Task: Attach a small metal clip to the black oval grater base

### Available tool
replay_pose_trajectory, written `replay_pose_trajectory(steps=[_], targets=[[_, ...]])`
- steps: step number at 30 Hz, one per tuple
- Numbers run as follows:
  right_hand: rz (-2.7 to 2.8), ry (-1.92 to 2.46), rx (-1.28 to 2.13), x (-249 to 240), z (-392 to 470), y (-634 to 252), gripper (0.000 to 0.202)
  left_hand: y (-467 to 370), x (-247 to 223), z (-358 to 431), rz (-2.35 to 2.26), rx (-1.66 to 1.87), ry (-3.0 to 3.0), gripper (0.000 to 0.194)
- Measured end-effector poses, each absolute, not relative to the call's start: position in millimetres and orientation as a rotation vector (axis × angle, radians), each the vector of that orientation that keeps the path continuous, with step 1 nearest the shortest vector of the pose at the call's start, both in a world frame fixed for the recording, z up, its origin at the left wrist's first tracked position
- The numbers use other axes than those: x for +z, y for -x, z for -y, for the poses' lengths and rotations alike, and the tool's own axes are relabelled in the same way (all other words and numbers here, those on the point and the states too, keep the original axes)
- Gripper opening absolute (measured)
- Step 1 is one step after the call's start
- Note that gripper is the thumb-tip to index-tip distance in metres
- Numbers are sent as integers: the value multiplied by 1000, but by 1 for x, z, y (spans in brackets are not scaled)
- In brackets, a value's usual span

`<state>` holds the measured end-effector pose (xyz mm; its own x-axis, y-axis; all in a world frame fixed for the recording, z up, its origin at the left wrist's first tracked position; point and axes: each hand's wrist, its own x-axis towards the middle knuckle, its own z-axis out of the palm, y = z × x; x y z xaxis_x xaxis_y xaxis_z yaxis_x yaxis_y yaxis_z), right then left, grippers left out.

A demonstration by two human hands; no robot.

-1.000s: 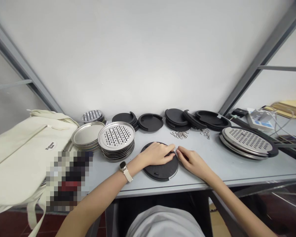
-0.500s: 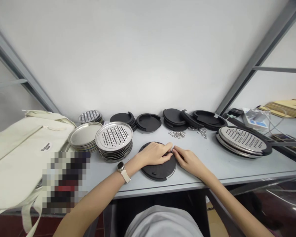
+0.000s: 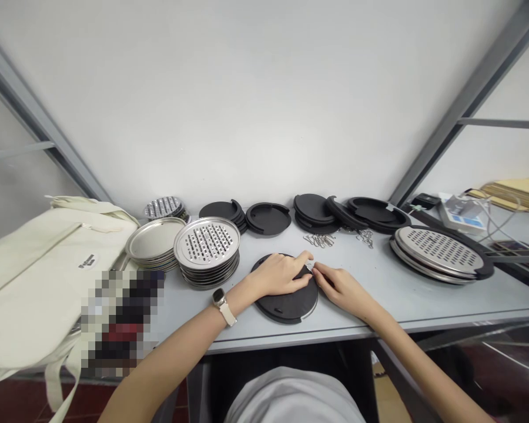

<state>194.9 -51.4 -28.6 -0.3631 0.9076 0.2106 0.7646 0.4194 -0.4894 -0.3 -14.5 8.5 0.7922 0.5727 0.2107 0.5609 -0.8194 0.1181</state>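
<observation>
A round black holder [image 3: 286, 305] lies flat on the table in front of me, a thin silvery edge showing along its lower right rim. Across its top rests my left hand [image 3: 282, 275], pressing it down. The index finger and thumb of that hand are apart near the holder's right rim; its other fingers are mostly hidden. At that rim, my right hand [image 3: 341, 289] pinches a small metal clip [image 3: 309, 267], partly covered by the fingertips. Behind the holder lie wire clips [image 3: 320, 241] in a loose pile.
To the left stand a stack of round grater plates [image 3: 207, 244], plain metal discs [image 3: 156, 238] and a cream bag [image 3: 35, 282]. Black holders [image 3: 268, 218] line the wall. More grater plates [image 3: 438, 247] lie at right, near a white device [image 3: 461, 214].
My left index finger has lifted away from the thumb, leaving the small metal clip more visible. My right hand stays at the holder's rim. The whole view has shifted slightly.
</observation>
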Motion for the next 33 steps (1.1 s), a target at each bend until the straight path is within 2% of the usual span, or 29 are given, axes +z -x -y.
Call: replay_pose_trajectory(steps=[5, 33], targets=[[2232, 1419, 445, -29, 51, -196, 27, 1, 8, 13, -854, 386, -2936, 28], [2234, 1432, 436, -30, 52, -194, 28, -1, 6, 11, -871, 354, -2950, 23]])
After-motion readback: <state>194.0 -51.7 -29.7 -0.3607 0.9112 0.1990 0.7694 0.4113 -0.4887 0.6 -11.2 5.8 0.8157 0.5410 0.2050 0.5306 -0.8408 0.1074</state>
